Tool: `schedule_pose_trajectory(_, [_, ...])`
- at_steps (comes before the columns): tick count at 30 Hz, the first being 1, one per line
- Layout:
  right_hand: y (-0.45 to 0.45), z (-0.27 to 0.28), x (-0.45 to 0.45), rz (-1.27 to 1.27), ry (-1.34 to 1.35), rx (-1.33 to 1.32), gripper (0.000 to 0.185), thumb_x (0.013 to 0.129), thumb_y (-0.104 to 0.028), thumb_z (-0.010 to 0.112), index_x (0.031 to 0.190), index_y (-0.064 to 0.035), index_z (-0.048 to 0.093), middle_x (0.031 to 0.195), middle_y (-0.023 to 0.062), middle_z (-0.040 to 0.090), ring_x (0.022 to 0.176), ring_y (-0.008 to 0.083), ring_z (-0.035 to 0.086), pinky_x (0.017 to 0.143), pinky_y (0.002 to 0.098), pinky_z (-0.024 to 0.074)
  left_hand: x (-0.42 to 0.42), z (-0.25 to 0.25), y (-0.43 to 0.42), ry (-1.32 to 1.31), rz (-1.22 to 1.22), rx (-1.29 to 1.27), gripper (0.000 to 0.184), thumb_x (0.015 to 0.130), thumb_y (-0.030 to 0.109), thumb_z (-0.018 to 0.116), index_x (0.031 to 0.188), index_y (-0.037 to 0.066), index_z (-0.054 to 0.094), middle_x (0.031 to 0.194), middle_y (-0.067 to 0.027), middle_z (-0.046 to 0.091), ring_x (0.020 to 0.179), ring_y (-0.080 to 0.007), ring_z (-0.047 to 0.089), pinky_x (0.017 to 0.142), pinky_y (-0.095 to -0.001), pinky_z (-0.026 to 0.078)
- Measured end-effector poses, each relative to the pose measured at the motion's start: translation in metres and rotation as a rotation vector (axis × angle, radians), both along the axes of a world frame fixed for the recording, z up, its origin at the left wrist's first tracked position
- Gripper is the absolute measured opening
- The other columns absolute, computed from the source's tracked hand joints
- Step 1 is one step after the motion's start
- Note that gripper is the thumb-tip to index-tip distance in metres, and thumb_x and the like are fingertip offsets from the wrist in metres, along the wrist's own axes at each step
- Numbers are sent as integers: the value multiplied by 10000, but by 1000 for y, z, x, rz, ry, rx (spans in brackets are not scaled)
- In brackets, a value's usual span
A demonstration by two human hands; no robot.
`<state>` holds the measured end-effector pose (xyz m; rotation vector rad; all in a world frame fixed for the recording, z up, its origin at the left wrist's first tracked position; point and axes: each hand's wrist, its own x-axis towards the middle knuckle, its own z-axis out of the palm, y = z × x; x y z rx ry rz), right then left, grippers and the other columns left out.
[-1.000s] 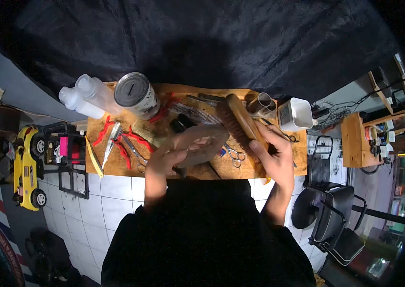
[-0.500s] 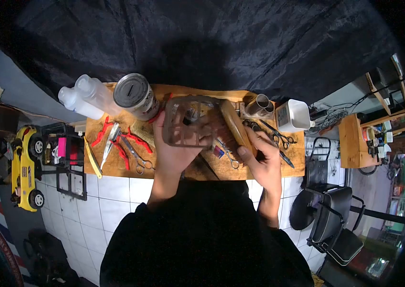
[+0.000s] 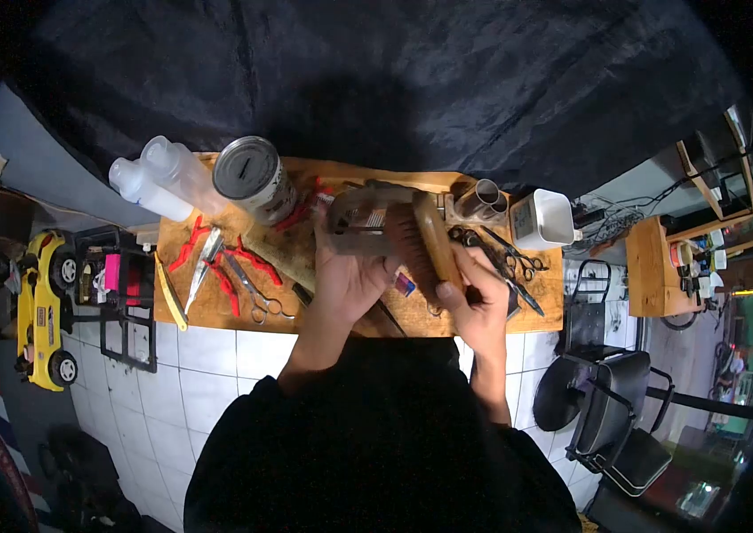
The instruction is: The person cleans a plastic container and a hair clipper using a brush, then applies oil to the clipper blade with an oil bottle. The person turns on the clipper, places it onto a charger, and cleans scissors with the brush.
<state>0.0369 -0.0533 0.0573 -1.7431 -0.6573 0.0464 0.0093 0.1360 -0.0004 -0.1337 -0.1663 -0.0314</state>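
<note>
My left hand [image 3: 350, 282] is closed around a smoky, see-through plastic tray or case [image 3: 345, 238], tilted above the wooden table. My right hand [image 3: 478, 298] grips a wooden brush [image 3: 434, 238] with brownish bristles, thumb on its near end. The bristles face the tray at its right side; whether they touch it I cannot tell. Below my hands lies a small blue-and-red packet [image 3: 405, 282]. Black-handled scissors [image 3: 532, 262] lie to the right of my right hand, and silver scissors [image 3: 259, 289] to the left of my left hand.
Two plastic bottles [image 3: 150, 186] and a lidded tin [image 3: 252, 178] stand at the table's [image 3: 296, 320] back left. Red-handled clips [image 3: 191, 244] and a yellow razor [image 3: 172, 293] lie at left. Metal cups [image 3: 486, 197] and a white container [image 3: 543, 219] stand at right. A black chair [image 3: 621, 404] is beyond.
The tray has tilted so that it shows more edge-on. The brush has turned, its bristles now showing more toward the tray, and my right hand has shifted slightly left.
</note>
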Motion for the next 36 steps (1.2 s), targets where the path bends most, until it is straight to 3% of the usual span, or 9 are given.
schedule_pose_trajectory(5, [-8,-4,3,-32,13,200,474,683,100,638,1155,57,610,950,93,582,797,120,550,680,214,436,-3,12,1,39,121,181,623,939,559,436,1327,72,408,1329,-189,470,1224,-322,501,1027,-461,452])
schedule_pose_trajectory(11, [6,1,3,-235,135,156,401,868,1,629,1257,56,550,946,40,560,774,69,508,658,183,416,-6,22,-19,266,206,463,565,931,486,521,1284,54,431,1196,-149,553,1168,-264,541,933,-421,521])
schedule_pose_trajectory(13, [3,-4,4,-280,149,127,397,871,-11,630,1254,60,549,972,53,572,817,84,516,708,196,420,-8,11,-12,220,207,767,654,885,558,545,1286,54,436,1266,-165,514,1232,-291,478,1048,-448,394])
schedule_pose_trajectory(16, [0,-2,7,-317,24,91,384,882,-38,626,1245,65,552,1026,87,593,907,121,537,809,225,424,-7,4,-10,69,280,1019,470,861,451,620,1067,39,532,1130,-117,584,1039,-203,556,922,-373,419])
schedule_pose_trajectory(17, [0,-2,7,-331,48,116,380,883,-40,624,1243,63,555,1030,92,596,916,124,540,817,228,425,-9,4,-9,78,282,1129,350,866,337,646,977,18,553,1072,-99,594,901,-163,592,768,-317,487])
schedule_pose_trajectory(20, [-6,-3,6,-297,81,107,405,844,-18,658,1233,52,569,1046,113,612,917,139,560,815,246,443,-8,13,-4,152,340,1577,266,867,206,673,785,-38,601,1137,-121,582,811,-125,631,658,-242,531])
schedule_pose_trajectory(23, [-4,10,2,-213,-155,-17,460,766,28,707,1212,37,593,1027,127,627,902,152,581,797,253,457,-9,24,-13,278,401,1461,258,870,193,669,875,-62,634,1183,-138,568,839,-130,629,713,-234,508])
schedule_pose_trajectory(32, [-18,22,8,102,-196,-156,480,625,23,753,1090,57,636,945,126,602,843,200,587,757,266,459,-7,19,-10,217,393,1349,370,951,281,565,1093,-57,616,1134,-124,597,904,-123,613,751,-226,484])
schedule_pose_trajectory(36, [-6,11,5,-254,3,96,511,639,37,742,1137,47,628,987,126,604,872,206,580,783,276,456,-8,14,-14,255,102,1193,411,967,369,513,1139,4,594,1006,-65,635,908,-98,589,770,-222,463])
